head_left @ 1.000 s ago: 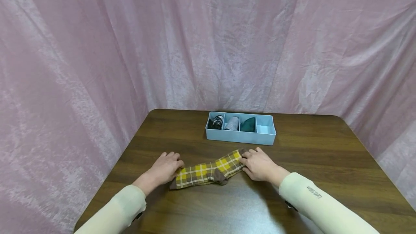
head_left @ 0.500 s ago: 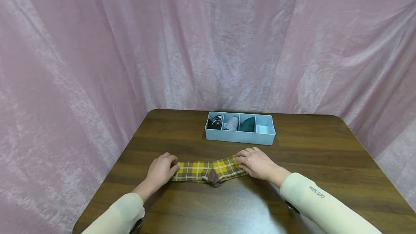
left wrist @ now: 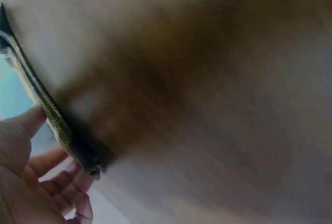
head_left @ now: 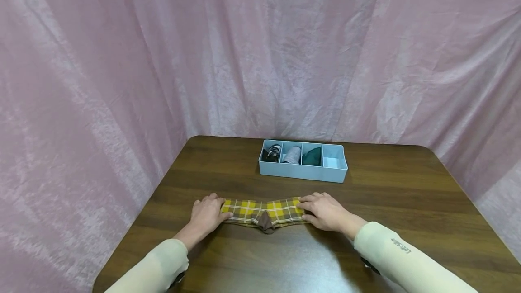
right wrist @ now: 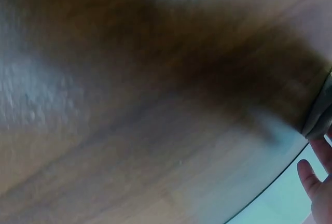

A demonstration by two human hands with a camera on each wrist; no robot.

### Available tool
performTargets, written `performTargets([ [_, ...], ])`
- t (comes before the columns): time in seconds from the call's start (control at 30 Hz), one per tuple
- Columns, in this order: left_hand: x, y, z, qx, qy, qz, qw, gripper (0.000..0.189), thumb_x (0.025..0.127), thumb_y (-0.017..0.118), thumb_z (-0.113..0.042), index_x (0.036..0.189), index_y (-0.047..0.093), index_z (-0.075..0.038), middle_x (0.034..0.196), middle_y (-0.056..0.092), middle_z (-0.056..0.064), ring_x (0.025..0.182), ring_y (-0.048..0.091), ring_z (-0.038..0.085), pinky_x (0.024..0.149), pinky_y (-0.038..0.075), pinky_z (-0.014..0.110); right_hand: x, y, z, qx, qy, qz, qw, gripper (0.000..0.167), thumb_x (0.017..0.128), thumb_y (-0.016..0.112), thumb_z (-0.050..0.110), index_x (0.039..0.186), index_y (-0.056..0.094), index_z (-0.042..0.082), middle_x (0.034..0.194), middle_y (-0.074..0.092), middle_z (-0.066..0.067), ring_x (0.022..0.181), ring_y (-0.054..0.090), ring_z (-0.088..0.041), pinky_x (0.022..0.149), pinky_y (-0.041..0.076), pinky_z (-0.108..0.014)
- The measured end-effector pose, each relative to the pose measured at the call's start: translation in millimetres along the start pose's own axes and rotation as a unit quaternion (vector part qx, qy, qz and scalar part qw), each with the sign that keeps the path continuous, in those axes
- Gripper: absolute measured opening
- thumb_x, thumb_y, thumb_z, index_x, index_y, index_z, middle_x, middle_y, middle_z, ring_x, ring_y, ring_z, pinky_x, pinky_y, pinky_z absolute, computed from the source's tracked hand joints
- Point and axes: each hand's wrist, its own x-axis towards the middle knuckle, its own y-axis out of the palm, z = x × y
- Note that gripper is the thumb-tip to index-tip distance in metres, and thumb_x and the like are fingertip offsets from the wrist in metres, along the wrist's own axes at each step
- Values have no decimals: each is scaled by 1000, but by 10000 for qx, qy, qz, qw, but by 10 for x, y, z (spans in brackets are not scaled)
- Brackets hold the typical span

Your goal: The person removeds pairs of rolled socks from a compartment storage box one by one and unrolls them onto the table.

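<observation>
A yellow-and-brown plaid sock (head_left: 244, 209) with a brown heel lies stretched sideways on the table, heel toward the near edge; whether a second one lies under it I cannot tell. At its left end my left hand (head_left: 206, 213) rests, thumb and fingers spread on the cloth. My right hand (head_left: 325, 211) touches the other end with its fingertips. From low down, the left wrist view shows the sock's edge (left wrist: 49, 107) with the left thumb and fingers against it. In the right wrist view only a dark corner of the sock (right wrist: 321, 112) shows beside the right fingers.
A light blue divided box (head_left: 303, 172) stands at the back of the brown wooden table (head_left: 407, 193). Its compartments hold a dark patterned roll (head_left: 272, 153), a grey roll (head_left: 292, 155) and a dark green bundle (head_left: 312, 157). Pink curtains (head_left: 260, 58) hang behind.
The sock, slanted a second ago, now lies more level and straighter. My left hand first shifted left and away from me, then slightly right, its thumb coming onto the cloth; the right hand barely moved.
</observation>
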Motion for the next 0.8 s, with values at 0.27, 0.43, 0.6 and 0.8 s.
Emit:
performTargets([
  [0.27, 130, 16, 220, -89, 224, 124, 9996, 53, 89, 72, -45, 128, 67, -9, 123, 61, 12, 112, 57, 35, 82, 44, 52, -2, 53, 143, -27, -50, -50, 10000, 34, 97, 64, 31, 125, 70, 13, 126, 65, -7, 111, 58, -26, 86, 47, -48],
  [0.43, 228, 19, 386, -92, 381, 83, 9992, 51, 90, 71, -40, 128, 66, -6, 126, 60, 14, 116, 56, 37, 84, 42, 53, -8, 65, 259, 8, -386, -151, 9991, 33, 98, 62, 26, 127, 68, 14, 125, 66, -5, 109, 59, -24, 86, 47, -44],
  [0.6, 356, 16, 527, -187, 588, 125, 9980, 47, 91, 72, -35, 126, 66, -4, 129, 59, 17, 119, 54, 39, 88, 41, 56, 1, 81, 374, -73, -767, -203, 9968, 32, 97, 62, 22, 127, 68, 13, 124, 67, -5, 108, 60, -21, 88, 48, -42],
  [0.8, 499, 45, 610, -381, 660, 154, 9970, 45, 94, 69, -30, 130, 63, -5, 136, 57, 18, 125, 50, 41, 94, 38, 60, 51, 101, 581, -80, -911, -43, 9958, 31, 99, 59, 26, 127, 69, 17, 124, 66, -3, 109, 60, -19, 91, 47, -40],
])
